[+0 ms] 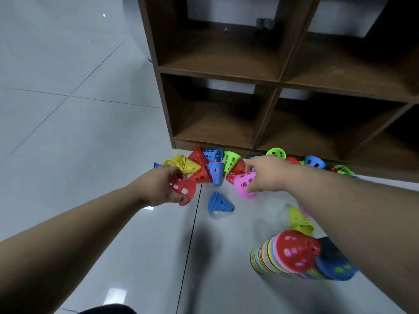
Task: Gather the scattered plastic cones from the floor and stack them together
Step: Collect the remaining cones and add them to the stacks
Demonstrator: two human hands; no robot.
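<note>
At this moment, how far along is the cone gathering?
Partly done. A long multicoloured stack already lies on the floor. The left hand grips a red cone; the right hand grips a pink cone. Left: the loose cones along the shelf unit, a lone blue cone and a short yellow-green stack.

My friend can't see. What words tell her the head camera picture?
The left hand grips a red cone and the right hand grips a pink cone among scattered colourful cones on the floor by a wooden shelf. A stack of cones sits nearer.
</note>
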